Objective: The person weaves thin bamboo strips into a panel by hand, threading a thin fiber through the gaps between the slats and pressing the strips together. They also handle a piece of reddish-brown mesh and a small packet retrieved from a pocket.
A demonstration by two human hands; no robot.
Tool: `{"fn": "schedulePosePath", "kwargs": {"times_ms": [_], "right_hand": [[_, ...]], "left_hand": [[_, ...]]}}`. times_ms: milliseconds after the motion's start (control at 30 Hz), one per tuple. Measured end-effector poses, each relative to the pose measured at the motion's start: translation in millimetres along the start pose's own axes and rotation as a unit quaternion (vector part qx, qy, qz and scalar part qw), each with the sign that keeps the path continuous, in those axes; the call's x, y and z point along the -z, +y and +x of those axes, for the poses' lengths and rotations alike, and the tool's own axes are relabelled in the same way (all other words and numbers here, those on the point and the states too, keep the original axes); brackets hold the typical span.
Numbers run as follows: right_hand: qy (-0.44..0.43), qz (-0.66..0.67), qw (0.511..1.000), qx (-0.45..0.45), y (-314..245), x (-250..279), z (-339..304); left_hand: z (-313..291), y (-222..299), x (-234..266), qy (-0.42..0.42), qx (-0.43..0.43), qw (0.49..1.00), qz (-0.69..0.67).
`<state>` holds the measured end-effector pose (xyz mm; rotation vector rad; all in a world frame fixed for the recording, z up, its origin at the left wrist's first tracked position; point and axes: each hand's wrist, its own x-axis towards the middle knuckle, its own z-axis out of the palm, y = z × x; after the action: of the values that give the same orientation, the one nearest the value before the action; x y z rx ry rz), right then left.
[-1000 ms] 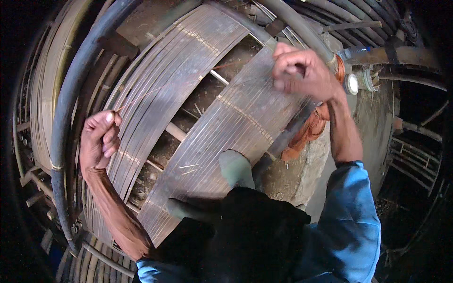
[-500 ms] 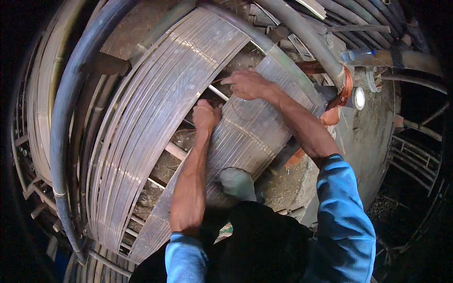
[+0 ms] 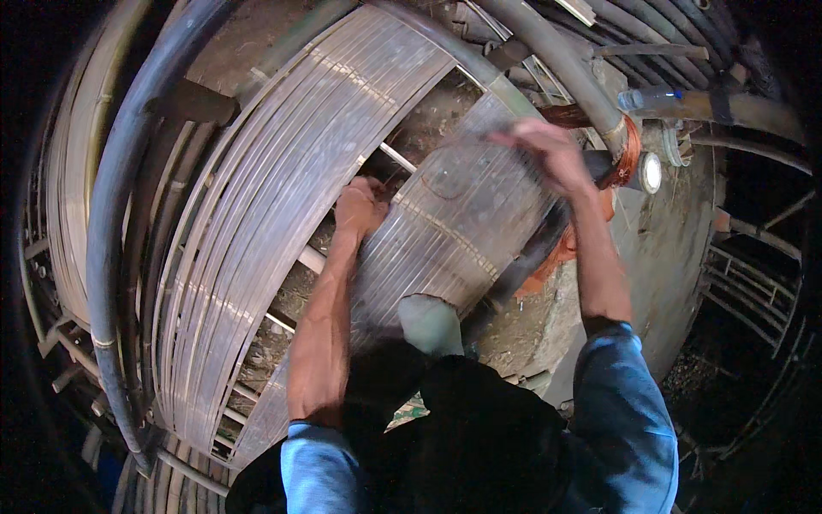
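Two panels of thin bamboo slats lie in front of me, a wide left panel (image 3: 282,197) and a narrower right panel (image 3: 467,223), with a gap between them crossed by pale rods (image 3: 397,158). In that gap my left hand (image 3: 361,206) is closed at the right panel's edge, beside a crosspiece; what its fingers grip is hidden. Over the far part of the right panel, my right hand (image 3: 552,156) is raised and smeared by motion, its fingers pinched on a thin brown cord. A loop of this cord (image 3: 447,197) hangs over the slats.
Thick bamboo poles frame the panels, a bluish pole (image 3: 107,257) at left among them. Orange strands (image 3: 632,154) wrap a pole at right, near a round white-faced object (image 3: 651,173). Beyond lies a plastic bottle (image 3: 651,99). A pale rounded form (image 3: 431,325) sits near my lap.
My right hand has swept right and toward me, away from the gap, drawing the cord. My left hand has shifted slightly left in the gap.
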<state>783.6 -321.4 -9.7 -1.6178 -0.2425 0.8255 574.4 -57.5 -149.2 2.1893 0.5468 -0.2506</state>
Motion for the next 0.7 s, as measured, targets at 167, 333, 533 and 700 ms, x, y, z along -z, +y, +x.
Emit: {"fn": "schedulePosePath", "kwargs": {"times_ms": [167, 333, 533, 700], "right_hand": [[0.103, 0.475, 0.868, 0.105, -53, 113, -116], [0.232, 0.455, 0.809, 0.291, -138, 216, -289], [0.595, 0.130, 0.741, 0.282, -243, 373, -585], [0.820, -0.162, 0.541, 0.089, -179, 326, -650]], "left_hand": [[-20, -19, 22, 0.003, 0.001, 0.999, 0.041], [-16, -8, 31, -0.025, 0.029, 0.999, 0.017], [-22, -20, 34, -0.063, 0.070, 0.992, -0.078], [-24, -11, 41, -0.058, 0.068, 0.994, -0.058]]}}
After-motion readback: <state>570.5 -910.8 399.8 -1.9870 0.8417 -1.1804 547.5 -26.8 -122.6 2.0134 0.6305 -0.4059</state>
